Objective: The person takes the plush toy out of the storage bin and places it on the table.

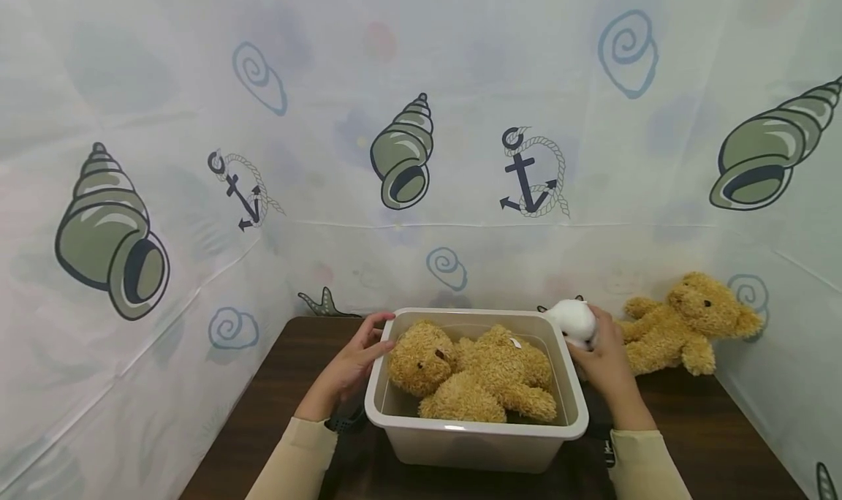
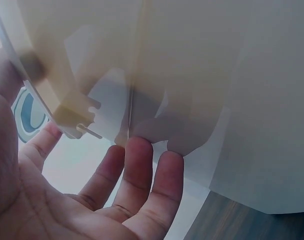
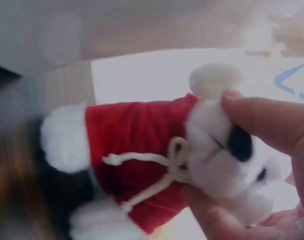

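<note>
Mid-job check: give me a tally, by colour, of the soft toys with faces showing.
Golden-brown bears: 2 (one in the bin, one past the right hand)
White toy in red clothing: 1
Total: 3

Looks like smooth, faintly glossy plastic on the tub, rough curly plush on the bear. Shows fluffy plush and velvety cloth on the small toy, wood grain on the worktop

The head view is bright and evenly lit, with a small glint on the front rim of the tub. The left wrist view is dim and greyish, murky shadows at centre. The right wrist view looks hazy, washed out upper right, blurred and dark along the left edge.
</note>
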